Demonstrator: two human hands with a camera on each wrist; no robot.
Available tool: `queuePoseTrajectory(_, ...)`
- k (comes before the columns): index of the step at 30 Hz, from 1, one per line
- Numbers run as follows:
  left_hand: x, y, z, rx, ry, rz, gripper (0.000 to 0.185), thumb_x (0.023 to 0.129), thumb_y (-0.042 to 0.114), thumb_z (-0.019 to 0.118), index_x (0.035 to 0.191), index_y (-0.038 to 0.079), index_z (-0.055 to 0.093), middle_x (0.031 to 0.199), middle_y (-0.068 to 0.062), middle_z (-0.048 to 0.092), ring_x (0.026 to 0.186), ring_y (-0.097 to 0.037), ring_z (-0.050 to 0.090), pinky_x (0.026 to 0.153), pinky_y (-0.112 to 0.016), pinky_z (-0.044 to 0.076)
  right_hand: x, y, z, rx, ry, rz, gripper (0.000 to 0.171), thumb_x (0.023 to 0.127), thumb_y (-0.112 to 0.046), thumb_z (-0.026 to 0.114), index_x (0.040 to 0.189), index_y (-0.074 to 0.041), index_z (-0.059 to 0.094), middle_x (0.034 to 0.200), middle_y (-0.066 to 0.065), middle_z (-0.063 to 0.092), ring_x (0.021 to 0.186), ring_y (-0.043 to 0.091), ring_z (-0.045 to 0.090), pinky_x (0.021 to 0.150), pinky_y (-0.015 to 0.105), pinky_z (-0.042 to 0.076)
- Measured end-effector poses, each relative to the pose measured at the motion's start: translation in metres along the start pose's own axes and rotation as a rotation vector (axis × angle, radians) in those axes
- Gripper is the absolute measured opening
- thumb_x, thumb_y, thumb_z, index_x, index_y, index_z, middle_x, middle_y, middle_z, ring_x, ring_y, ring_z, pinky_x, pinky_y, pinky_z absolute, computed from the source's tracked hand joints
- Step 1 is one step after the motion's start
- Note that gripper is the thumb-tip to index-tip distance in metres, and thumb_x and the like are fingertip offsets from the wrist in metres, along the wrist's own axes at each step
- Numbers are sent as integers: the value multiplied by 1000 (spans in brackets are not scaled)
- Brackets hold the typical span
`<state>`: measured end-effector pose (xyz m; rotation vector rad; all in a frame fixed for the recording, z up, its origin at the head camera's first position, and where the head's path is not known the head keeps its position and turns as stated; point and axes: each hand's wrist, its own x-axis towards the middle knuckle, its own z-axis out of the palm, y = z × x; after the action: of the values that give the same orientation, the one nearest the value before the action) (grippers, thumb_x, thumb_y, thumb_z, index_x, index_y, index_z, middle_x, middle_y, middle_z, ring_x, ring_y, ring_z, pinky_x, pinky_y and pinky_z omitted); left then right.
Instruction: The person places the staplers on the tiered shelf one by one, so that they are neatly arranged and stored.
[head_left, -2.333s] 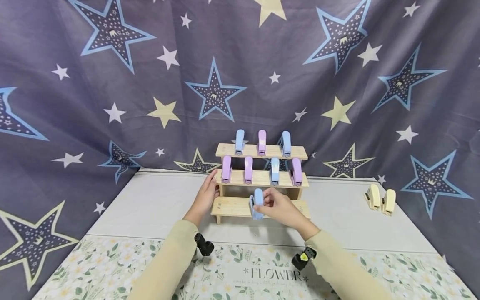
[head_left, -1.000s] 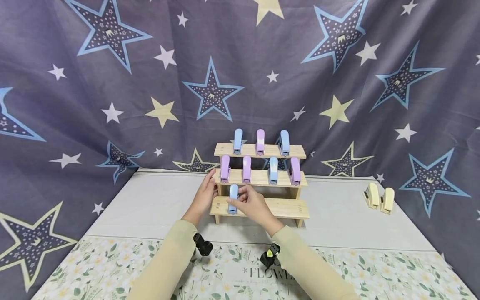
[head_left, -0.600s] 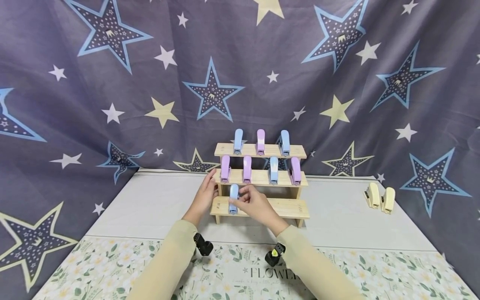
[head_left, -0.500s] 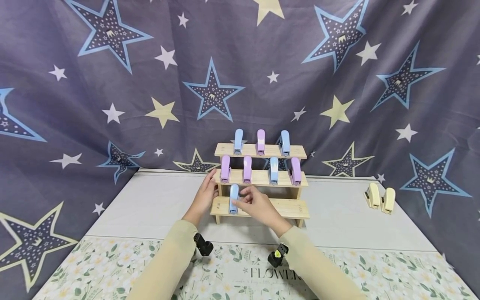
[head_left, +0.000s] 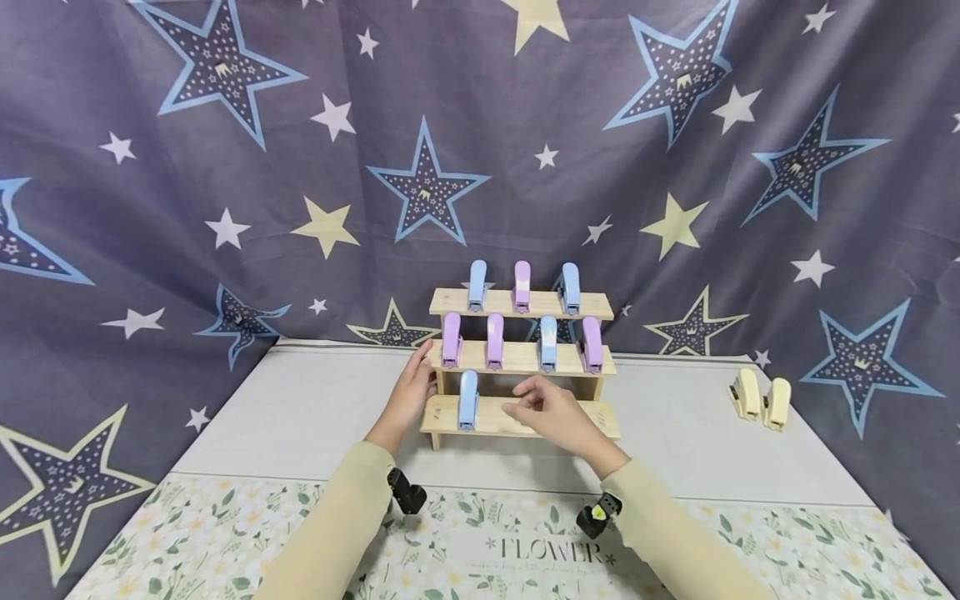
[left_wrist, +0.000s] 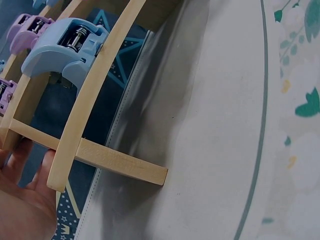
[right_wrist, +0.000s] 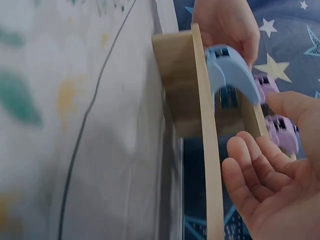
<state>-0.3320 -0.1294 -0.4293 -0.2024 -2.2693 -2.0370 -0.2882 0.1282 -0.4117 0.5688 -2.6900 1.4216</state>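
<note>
Where the white floral mat with its printed lettering lay nearest me, both my cream sleeves crossed it toward the three-tiered pale wooden display rack. My right hand hung just over the lowest step, fingers loosely curled and holding nothing, thumb and fingertips a little apart. The light blue plastic stapler stood upright on that same lowest step, near its left end, just to the left of my right fingertips and not touching them; the right wrist view showed a clear gap between them. My left hand rested against the rack's left end, fingers fairly straight along the wood beside the middle step, close to the stapler but apart from it. On the middle step stood four more staplers, purple, purple, blue, purple; on the top step three staplers, blue, purple, blue. Well off to the right, on the pale tablecloth, sat two cream staplers side by side. Behind everything hung the grey-purple star-printed cloth.
</note>
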Motion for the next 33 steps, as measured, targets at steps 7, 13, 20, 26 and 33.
queuePoseTrajectory(7, 1, -1, -1, -9, -1, -14, 50, 111, 19, 25, 160, 14, 23, 159, -25, 26, 139, -45, 37, 114, -52, 36, -12, 19, -28, -31, 32, 38, 34, 93, -32, 74, 110, -5, 65, 90, 0, 67, 78, 15, 60, 67, 29, 52)
queuePoseTrajectory(13, 1, -1, -1, -2, -1, -17, 50, 111, 19, 24, 160, 14, 23, 160, -24, 26, 140, -44, 37, 114, -51, 36, -23, 35, -57, -87, 78, 52, 28, 93, -28, 73, 107, -4, 66, 89, 2, 66, 79, 15, 60, 70, 29, 53)
queuePoseTrajectory(20, 0, 1, -1, -6, -7, -11, 50, 111, 19, 23, 160, 13, 23, 160, -24, 25, 139, -44, 37, 114, -51, 36, -39, 54, -93, -138, 137, 78, 26, 94, -27, 72, 106, -4, 66, 91, 3, 67, 82, 15, 61, 69, 27, 53)
queuePoseTrajectory(26, 0, 1, -1, -15, -18, -21, 50, 111, 21, 24, 161, 15, 20, 161, -24, 22, 141, -44, 34, 116, -50, 33, -53, 71, -126, -173, 196, 105, 32, 97, -29, 69, 111, -1, 65, 95, 7, 69, 86, 17, 62, 72, 26, 53)
queuePoseTrajectory(33, -1, 2, -1, -14, -7, -22, 50, 111, 21, 24, 161, 15, 22, 160, -24, 24, 141, -43, 35, 115, -51, 34, -70, 90, -167, -153, 234, 152, 40, 100, -26, 63, 120, 8, 59, 97, 13, 67, 79, 8, 60, 65, 21, 53)
